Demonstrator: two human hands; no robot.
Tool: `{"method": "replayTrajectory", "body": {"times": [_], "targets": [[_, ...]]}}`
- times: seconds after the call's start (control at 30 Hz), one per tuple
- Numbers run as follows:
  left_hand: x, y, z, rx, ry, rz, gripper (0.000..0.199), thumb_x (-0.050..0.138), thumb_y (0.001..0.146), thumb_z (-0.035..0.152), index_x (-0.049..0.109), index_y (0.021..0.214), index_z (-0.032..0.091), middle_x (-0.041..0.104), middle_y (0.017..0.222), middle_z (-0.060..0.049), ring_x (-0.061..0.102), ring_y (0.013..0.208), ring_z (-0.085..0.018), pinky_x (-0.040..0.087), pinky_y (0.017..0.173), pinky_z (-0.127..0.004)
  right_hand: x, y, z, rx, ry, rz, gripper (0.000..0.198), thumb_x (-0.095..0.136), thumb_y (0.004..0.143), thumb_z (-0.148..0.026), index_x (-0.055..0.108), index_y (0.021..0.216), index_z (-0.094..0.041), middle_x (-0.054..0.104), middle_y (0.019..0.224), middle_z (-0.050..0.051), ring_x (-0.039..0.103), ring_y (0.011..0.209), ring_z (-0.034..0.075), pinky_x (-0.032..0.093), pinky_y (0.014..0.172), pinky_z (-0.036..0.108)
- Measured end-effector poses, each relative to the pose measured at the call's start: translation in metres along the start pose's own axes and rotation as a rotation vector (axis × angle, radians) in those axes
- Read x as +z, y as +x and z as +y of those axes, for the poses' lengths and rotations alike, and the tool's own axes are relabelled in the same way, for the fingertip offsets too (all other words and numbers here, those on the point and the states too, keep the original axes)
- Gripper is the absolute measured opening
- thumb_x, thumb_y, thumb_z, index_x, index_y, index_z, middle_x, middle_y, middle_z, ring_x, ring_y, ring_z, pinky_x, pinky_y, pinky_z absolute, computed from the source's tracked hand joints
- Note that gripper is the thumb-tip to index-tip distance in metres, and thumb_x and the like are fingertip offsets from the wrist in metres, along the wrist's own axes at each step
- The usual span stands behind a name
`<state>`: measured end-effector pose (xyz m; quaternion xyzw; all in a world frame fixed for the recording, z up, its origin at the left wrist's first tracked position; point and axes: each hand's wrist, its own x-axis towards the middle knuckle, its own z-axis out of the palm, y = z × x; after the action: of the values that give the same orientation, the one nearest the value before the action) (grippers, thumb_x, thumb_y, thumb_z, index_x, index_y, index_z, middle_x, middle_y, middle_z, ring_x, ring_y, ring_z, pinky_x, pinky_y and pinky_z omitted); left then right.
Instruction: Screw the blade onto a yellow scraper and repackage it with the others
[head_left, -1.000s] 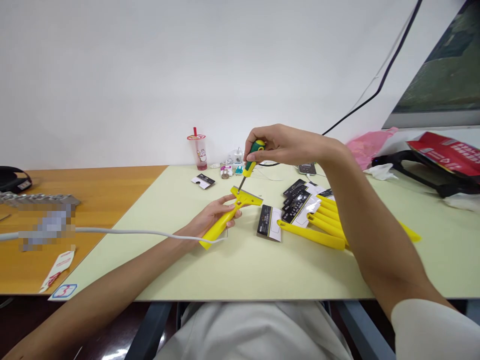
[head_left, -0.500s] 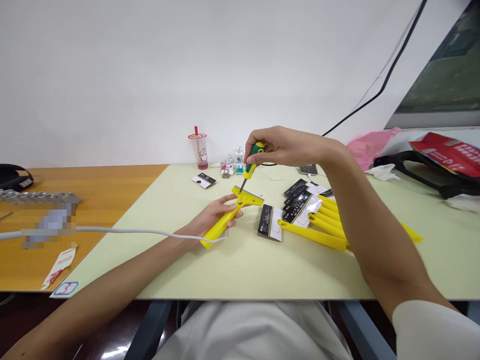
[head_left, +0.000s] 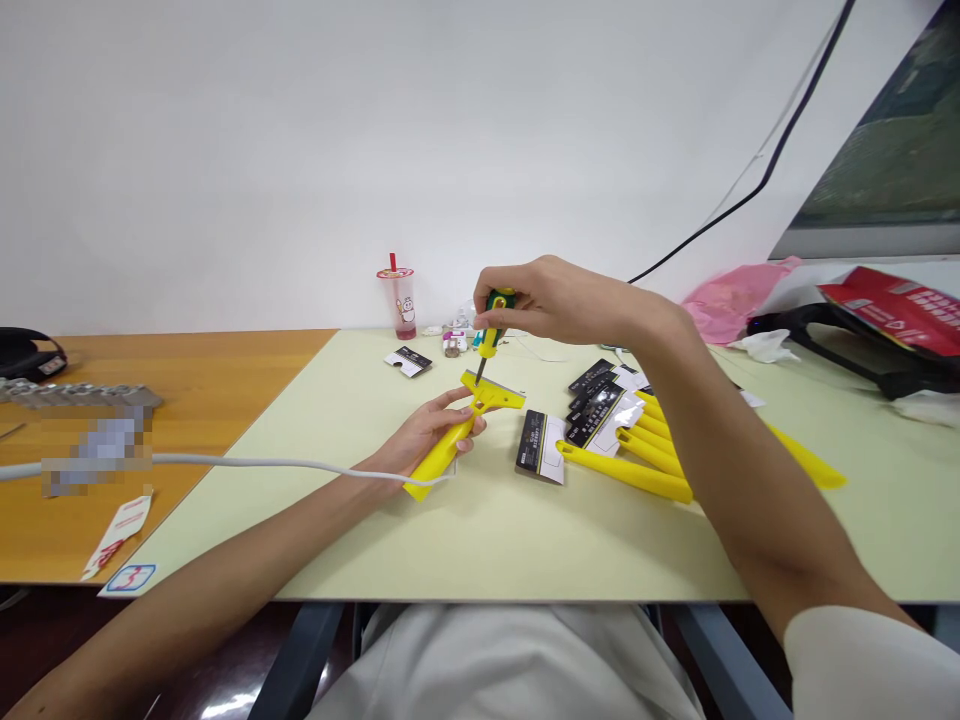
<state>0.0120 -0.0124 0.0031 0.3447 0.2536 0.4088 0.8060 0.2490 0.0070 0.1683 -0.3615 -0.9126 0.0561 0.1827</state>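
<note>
Our count: one left hand (head_left: pixel 442 425), one right hand (head_left: pixel 551 297). We have one screwdriver (head_left: pixel 489 342) and one yellow scraper (head_left: pixel 441 456) in hand. Loose yellow handles (head_left: pixel 626 472): we see at least four, right arm (head_left: pixel 731 440) covers some. Packaging cards: one lone card (head_left: pixel 409 361), one card beside the heap (head_left: pixel 541 447), at least three in the card heap (head_left: pixel 604 418); overlap blocks an exact number. One cup (head_left: pixel 397 305), one straw (head_left: pixel 392 262), one pink bag (head_left: pixel 731 300), one paper wrapper (head_left: pixel 118 535). Two worktops: one pale green worktop (head_left: pixel 480 550), one wooden worktop (head_left: pixel 225 370). Two armrests (head_left: pixel 296 665).

The right grip (head_left: pixel 546 298) arches above the curled left grip (head_left: pixel 421 432).
</note>
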Motion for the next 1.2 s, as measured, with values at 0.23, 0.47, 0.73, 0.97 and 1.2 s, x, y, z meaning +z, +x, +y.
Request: {"method": "replayTrajectory", "body": {"times": [0.23,0.47,0.73,0.97,1.2], "targets": [[0.005,-0.004,-0.005,-0.022,-0.060,0.095,0.054,0.073,0.094,0.001,0.059,0.144,0.016,0.073,0.131,-0.019,0.070,0.077,-0.010,0.053,0.056,-0.017,0.015,0.005,-0.004,-0.075,-0.008,-0.024,0.024,0.060,0.110,-0.045,0.066,0.128,-0.028,0.073,0.132,0.009,0.066,0.104,0.029,0.047,0.084,0.039],[0.016,0.000,0.002,0.007,-0.183,0.141,0.071,0.066,0.093,-0.006,0.050,0.157,0.020,0.068,0.146,-0.022,0.074,0.084,-0.010,0.053,0.057,-0.014,0.008,0.014,-0.009,-0.061,0.013,-0.055,0.017,0.065,0.108,-0.038,0.070,0.121,-0.028,0.077,0.121,0.007,0.067,0.095,0.026,0.044,0.076,0.037],[0.025,-0.003,0.003,0.039,-0.233,0.128,0.073,0.069,0.092,-0.006,0.047,0.157,0.021,0.067,0.148,-0.022,0.075,0.084,-0.010,0.054,0.059,-0.015,0.003,0.037,-0.024,0.137,-0.101,0.015,0.029,0.061,0.110,-0.053,0.067,0.104,-0.025,0.073,0.098,0.009,0.063,0.079,0.025,0.039,0.069,0.039],[0.017,-0.001,-0.001,0.031,-0.204,0.158,0.069,0.066,0.095,-0.005,0.047,0.157,0.017,0.068,0.145,-0.024,0.074,0.082,-0.010,0.054,0.058,-0.015,0.002,0.038,-0.014,0.156,-0.079,-0.169,0.018,0.074,0.100,-0.034,0.066,0.114,-0.027,0.077,0.111,0.006,0.066,0.081,0.024,0.038,0.062,0.036],[0.004,0.007,-0.008,0.044,-0.125,0.171,0.073,0.072,0.090,-0.003,0.047,0.155,0.018,0.071,0.139,-0.022,0.075,0.082,-0.011,0.054,0.057,-0.015,0.002,0.039,-0.004,0.128,-0.102,-0.201,0.022,0.069,0.108,-0.045,0.073,0.106,-0.024,0.080,0.107,0.007,0.070,0.087,0.022,0.040,0.066,0.035]]}}
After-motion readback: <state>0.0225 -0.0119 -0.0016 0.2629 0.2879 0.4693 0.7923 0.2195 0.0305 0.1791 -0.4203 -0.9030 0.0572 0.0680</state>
